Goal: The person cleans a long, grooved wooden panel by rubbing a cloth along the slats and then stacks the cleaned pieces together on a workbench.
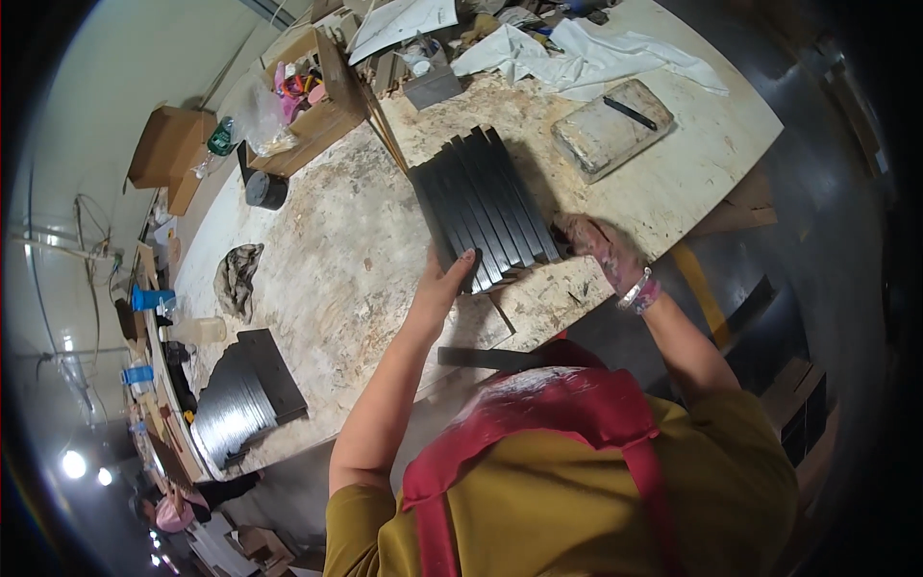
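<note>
**Two hands squaring up a fan of dark strips**

Two hands are on the fan of dark strips at the near edge of the workbench. The left hand presses its fingers flat against the strips' lower left corner, thumb spread, gripping nothing. The right hand cups the lower right end, fingers curled against it; whether it pinches a strip I cannot tell. The strips lie overlapped and slanted, not yet flush, so I judge the tidying about halfway along. Far to the left, a second stack of dark plates sits fanned and untouched. A flat grey block with a marker on it rests well apart.
</note>
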### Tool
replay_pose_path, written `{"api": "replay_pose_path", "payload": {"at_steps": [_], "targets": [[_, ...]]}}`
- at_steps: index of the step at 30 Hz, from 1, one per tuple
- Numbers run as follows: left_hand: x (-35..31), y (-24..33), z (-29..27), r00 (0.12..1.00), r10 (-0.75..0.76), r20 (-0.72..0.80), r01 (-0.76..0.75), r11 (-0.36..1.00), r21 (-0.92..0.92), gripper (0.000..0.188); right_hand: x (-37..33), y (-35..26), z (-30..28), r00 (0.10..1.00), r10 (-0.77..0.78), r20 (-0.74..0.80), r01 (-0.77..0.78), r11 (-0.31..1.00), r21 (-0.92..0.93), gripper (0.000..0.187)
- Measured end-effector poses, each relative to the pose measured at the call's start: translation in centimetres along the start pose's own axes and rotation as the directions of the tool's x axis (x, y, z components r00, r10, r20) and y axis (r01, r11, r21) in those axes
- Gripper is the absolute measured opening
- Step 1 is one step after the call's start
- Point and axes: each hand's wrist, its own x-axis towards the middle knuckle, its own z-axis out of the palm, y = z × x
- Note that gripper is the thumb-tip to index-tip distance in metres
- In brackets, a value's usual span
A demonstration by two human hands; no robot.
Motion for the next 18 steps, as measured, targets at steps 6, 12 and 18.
{"api": "replay_pose_path", "payload": {"at_steps": [6,12,18], "targets": [[1.1,2.1,1.0,0.992,-0.117,-0.042,0.118,0.993,0.020,0.076,8.4,3.2,-1.5,0.928,-0.252,0.273,0.025,0.776,0.630,0.047],[3.6,-0.4,-1.0,0.967,0.092,-0.237,-0.046,0.980,0.193,0.066,10.3,1.1,-0.4,0.993,0.105,0.050,-0.116,0.876,0.467,0.041],[7.7,-3.0,-1.5,0.912,0.242,-0.331,-0.153,0.950,0.272,0.061,13.9,3.1,-0.8,0.665,-0.703,0.252,0.665,0.404,-0.628,0.046]]}}
